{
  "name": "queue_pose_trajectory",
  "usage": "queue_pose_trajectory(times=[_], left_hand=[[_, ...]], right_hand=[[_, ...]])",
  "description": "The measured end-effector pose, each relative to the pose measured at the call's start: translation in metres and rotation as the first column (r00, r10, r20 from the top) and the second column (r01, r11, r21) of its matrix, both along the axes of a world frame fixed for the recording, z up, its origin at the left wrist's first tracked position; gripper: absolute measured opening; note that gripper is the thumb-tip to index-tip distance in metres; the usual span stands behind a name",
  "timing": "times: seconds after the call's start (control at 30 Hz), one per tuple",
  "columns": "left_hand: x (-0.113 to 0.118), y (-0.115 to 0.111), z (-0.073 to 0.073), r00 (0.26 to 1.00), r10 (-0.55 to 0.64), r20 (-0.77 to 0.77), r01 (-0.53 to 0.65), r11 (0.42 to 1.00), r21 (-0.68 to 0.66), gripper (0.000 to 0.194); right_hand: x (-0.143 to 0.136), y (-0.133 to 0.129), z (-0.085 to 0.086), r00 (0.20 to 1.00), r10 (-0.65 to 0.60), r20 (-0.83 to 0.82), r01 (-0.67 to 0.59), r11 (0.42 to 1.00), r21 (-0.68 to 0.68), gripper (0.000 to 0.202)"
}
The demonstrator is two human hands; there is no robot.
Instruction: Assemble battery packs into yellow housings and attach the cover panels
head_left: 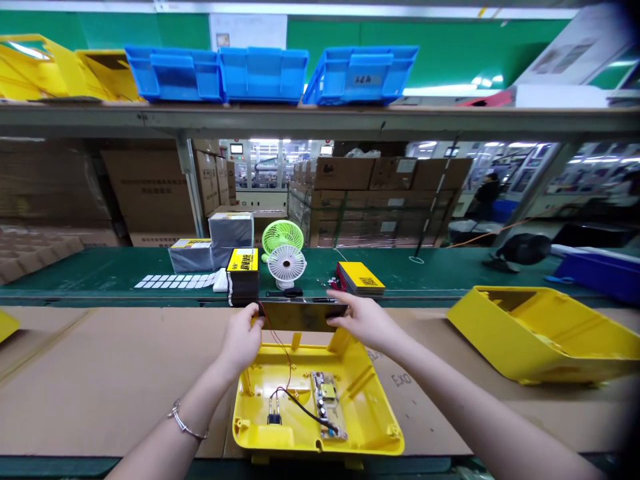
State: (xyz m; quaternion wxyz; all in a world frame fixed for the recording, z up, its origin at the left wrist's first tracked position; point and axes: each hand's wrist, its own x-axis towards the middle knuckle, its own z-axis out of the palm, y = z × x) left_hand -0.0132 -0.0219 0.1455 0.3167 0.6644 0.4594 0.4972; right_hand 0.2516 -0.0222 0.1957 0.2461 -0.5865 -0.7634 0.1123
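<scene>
A dark flat panel (295, 317) is held upright across the far edge of the yellow housing (370, 407), with brown cardboard (125, 380) lying to its left and a second yellow housing (540, 340) set well apart to the right. The panel is spanned between both hands, its left end gripped by the left hand (243, 337), its right end by the right hand (363, 320). The hands are held apart, forearms angled inward; the right index finger is extended, though its contact appears unclear.
</scene>
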Motion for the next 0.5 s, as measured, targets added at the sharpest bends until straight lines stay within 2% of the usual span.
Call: queue_pose_trajectory(times=[0.03,0.1,0.17,0.2,0.27,0.37,0.43,0.5], left_hand=[[0.002,-0.002,0.001,1.0,0.016,-0.014,-0.016,1.0,0.005,0.021],[0.008,-0.006,0.002,0.998,0.035,-0.046,-0.033,0.999,0.026,0.023],[0.014,-0.01,0.003,0.996,0.036,-0.085,-0.031,0.998,0.057,0.026],[0.017,-0.011,0.003,0.994,0.034,-0.105,-0.027,0.997,0.069,0.027],[0.02,-0.013,0.002,0.991,0.037,-0.127,-0.028,0.997,0.072,0.028],[0.021,-0.015,0.0,0.991,0.048,-0.123,-0.042,0.998,0.054,0.029],[0.02,-0.015,-0.002,0.992,0.047,-0.113,-0.042,0.998,0.044,0.031],[0.019,-0.015,-0.003,0.994,0.044,-0.105,-0.041,0.999,0.03,0.033]], right_hand=[[-0.006,-0.003,0.001,0.999,-0.004,0.039,-0.001,0.992,0.126,0.06],[-0.02,-0.01,0.002,0.98,0.019,0.201,-0.093,0.924,0.371,0.067],[-0.037,-0.015,-0.001,0.912,0.03,0.409,-0.234,0.857,0.46,0.065],[-0.044,-0.017,-0.005,0.87,0.026,0.492,-0.279,0.85,0.448,0.064],[-0.053,-0.016,-0.014,0.798,0.051,0.6,-0.326,0.875,0.359,0.064],[-0.056,-0.012,-0.02,0.74,0.19,0.645,-0.371,0.916,0.156,0.061],[-0.055,-0.008,-0.015,0.736,0.254,0.627,-0.368,0.928,0.056,0.05],[-0.054,-0.006,-0.005,0.747,0.245,0.618,-0.321,0.947,0.012,0.031]])
